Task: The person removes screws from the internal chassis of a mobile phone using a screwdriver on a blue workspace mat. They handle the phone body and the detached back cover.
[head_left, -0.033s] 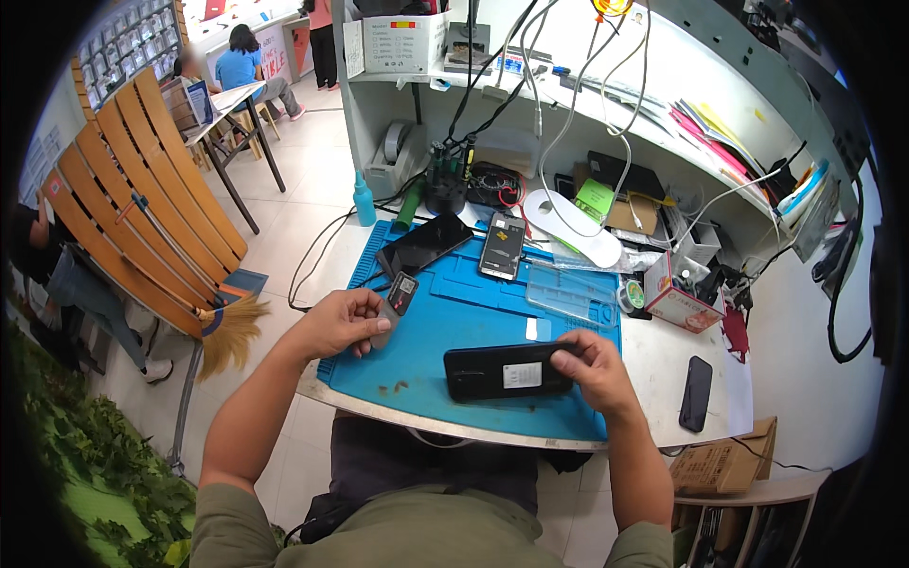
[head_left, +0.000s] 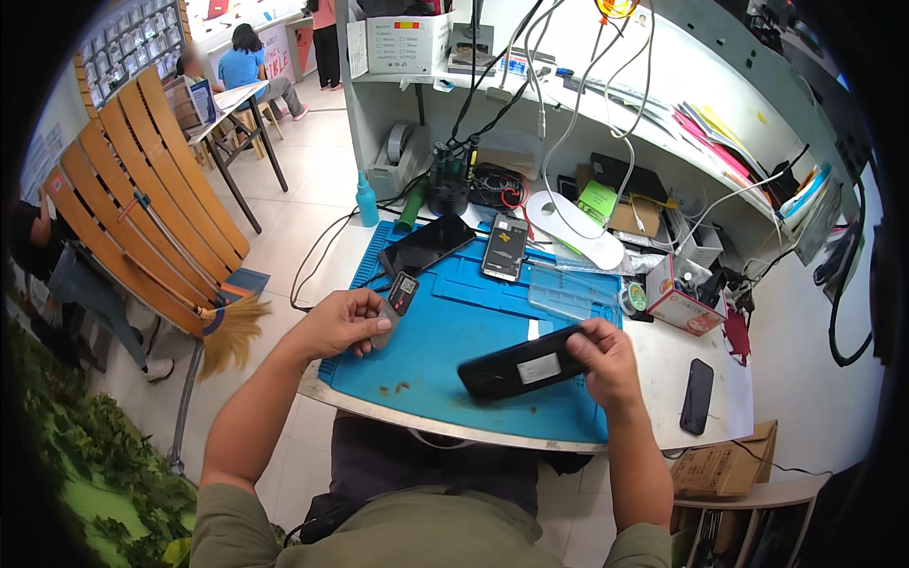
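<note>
My left hand (head_left: 359,322) grips a small slim grey-and-black device (head_left: 398,306) with a printed tag on its upper end, over the left part of a blue silicone mat (head_left: 440,350). My right hand (head_left: 606,355) has its fingers round one end of a black phone (head_left: 516,366) with a white sticker, held tilted above the mat's right part. Behind my hands, a dark phone (head_left: 426,244) lies at the back of the mat, and a smaller phone with a yellow mark (head_left: 504,246) lies beside it. A white label-like piece (head_left: 533,330) is on the mat.
A tool holder (head_left: 447,194), blue bottle (head_left: 366,201), white strip (head_left: 578,235), clear tray (head_left: 559,295) and box (head_left: 684,292) crowd the bench's back. Another phone (head_left: 697,395) lies right. Cables hang from the shelf. Left are slatted wood (head_left: 142,208), a broom (head_left: 237,331) and other people.
My right hand has shifted slightly up and to the right, tilting the black phone so its far end swings lower right of where it was. My left hand looks the same.
</note>
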A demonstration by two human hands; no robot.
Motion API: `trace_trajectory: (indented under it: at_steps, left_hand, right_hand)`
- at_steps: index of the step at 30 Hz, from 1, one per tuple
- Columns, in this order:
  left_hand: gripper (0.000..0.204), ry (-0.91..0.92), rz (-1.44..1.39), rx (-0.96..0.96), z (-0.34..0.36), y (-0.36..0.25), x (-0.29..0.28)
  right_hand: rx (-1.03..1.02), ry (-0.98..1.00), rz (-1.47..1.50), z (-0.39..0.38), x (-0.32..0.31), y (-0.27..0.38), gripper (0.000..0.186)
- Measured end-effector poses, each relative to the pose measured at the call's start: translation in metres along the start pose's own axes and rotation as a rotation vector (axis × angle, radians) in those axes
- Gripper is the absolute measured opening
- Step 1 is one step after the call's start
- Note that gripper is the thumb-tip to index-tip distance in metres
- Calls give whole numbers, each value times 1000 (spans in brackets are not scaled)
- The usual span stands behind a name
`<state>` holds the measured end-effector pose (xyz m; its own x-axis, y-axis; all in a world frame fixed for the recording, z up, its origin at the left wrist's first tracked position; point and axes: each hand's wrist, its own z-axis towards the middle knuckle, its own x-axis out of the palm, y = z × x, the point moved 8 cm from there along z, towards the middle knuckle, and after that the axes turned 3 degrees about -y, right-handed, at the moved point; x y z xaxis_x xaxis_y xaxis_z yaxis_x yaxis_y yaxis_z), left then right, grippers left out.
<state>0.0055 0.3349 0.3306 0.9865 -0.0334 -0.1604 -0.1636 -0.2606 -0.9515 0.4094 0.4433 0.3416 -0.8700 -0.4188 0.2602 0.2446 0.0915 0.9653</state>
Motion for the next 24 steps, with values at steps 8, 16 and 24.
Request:
trace_trajectory:
  at_steps: [8, 16, 24]
  left_hand:
    - [33, 3, -36, -12, -2, 5, 3]
    - [34, 5, 232, 33, -9, 2, 12]
    - [37, -42, 704, 65, -14, -7, 2]
  right_hand:
    - [35, 490, -651, 64, 81, 41, 33]
    - [135, 1044, -1073, 65, 184, -43, 45]
    - [-364, 611, -1388, 26, 150, 2, 82]
